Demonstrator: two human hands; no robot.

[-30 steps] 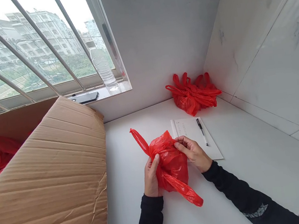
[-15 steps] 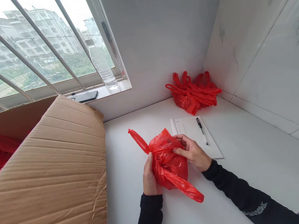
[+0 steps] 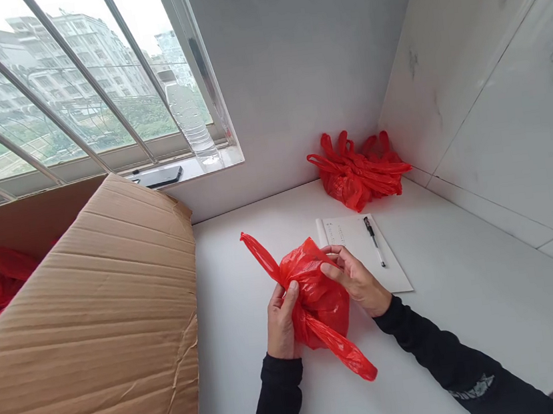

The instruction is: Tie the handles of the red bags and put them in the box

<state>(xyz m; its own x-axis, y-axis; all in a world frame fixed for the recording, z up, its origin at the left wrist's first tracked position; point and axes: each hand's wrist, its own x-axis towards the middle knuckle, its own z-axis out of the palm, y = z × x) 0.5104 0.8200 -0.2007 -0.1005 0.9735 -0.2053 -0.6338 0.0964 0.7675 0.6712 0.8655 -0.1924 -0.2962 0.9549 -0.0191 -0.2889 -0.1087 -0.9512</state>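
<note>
A red plastic bag (image 3: 321,299), knotted near its middle, is between my hands over the white tabletop. One of its handle loops points up and left, the other down and right. My left hand (image 3: 281,320) grips the bag's left side by the knot, thumb on top and fingertips partly hidden behind the plastic. On the upper right side my right hand (image 3: 359,279) has its thumb and fingers around the bag's edge, some fingertips behind it. What the bag contains cannot be made out.
Left stands a cardboard box (image 3: 101,336) with red plastic bags (image 3: 2,274) inside. Against the back wall lie more red bags (image 3: 356,174). A notepad (image 3: 355,251) with a black pen (image 3: 374,242) rests on the table. On the sill are a water bottle (image 3: 191,123) and a phone (image 3: 159,178).
My left thumb has moved right and up onto the bag near the knot. The bag has shifted slightly right, and my right thumb has bent up a little.
</note>
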